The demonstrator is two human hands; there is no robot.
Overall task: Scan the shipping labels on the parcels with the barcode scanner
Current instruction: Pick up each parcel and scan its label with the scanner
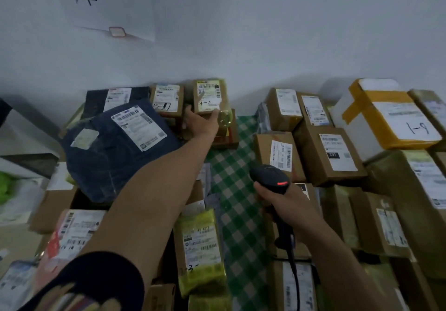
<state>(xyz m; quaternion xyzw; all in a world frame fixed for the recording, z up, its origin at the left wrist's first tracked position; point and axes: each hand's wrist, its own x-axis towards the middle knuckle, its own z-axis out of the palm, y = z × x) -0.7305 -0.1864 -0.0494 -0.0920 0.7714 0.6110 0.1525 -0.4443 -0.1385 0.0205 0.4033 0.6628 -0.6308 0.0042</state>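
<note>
Parcels (200,245) crowd the scene, those along the left and near edges cut off by the frame, and their label print is too blurred to read. One dark blue mailer bag (108,156) lies at left, its right corner hidden behind the outstretched left arm. The left grip (201,122) clasps the lower end of a small carton (209,95), the right one of two standing at the far wall. Over the green checked cloth (233,173), the right grip (289,202) wraps round one black barcode scanner (269,177), its red light showing and its handle mostly hidden by the fingers. Four labelled brown boxes (333,156) lie just beyond it. One white foam box (388,117), taped yellow, sits far right.
</note>
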